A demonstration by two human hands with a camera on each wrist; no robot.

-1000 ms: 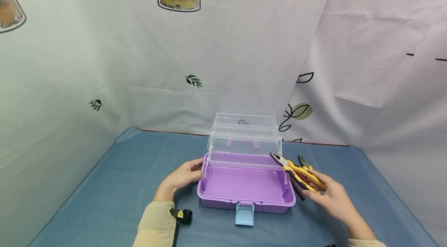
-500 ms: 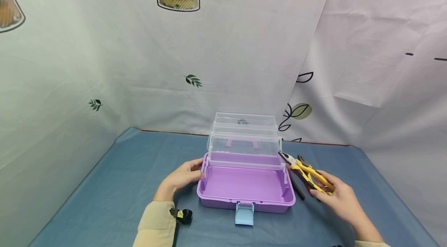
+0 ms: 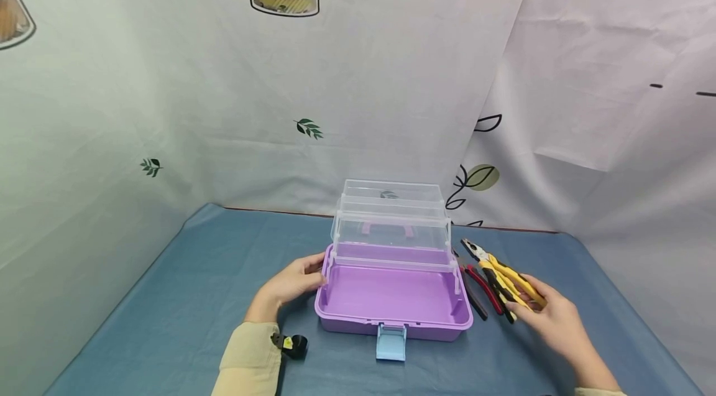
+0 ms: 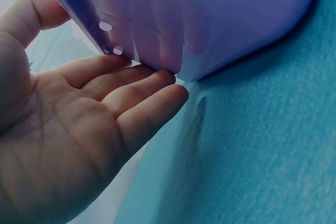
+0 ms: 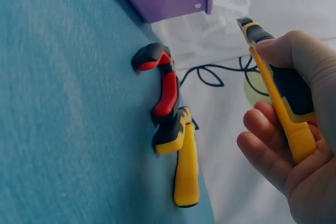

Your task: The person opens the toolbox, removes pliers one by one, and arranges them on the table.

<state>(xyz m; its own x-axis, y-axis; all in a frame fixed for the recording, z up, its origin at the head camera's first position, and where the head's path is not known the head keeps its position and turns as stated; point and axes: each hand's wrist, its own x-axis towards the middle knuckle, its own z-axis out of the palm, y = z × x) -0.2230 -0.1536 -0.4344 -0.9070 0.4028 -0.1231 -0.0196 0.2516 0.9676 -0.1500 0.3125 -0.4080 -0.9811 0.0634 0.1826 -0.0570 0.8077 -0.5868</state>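
A purple toolbox (image 3: 386, 296) stands opened, its clear tray and lid (image 3: 391, 222) raised at the back. My left hand (image 3: 293, 284) holds the box's left side, thumb over the rim and fingers against the outer wall (image 4: 157, 30). To the right of the box, my right hand (image 3: 559, 321) grips yellow-and-black pliers (image 3: 517, 279) by the handles, their head pointing away to the upper left. Beneath and beside them on the table lie pliers with red-and-black handles (image 5: 167, 95) and another yellow-and-black-handled pair (image 5: 186, 177).
The blue latch (image 3: 391, 345) hangs down at the box's front. A blue cloth (image 3: 196, 296) covers the table, with printed white fabric (image 3: 358, 85) standing behind and at both sides. A black wrist camera (image 3: 296, 346) sits by the left sleeve.
My right hand has moved right with the pliers, away from the box, uncovering more of the red-handled pliers. The left hand stays on the box.
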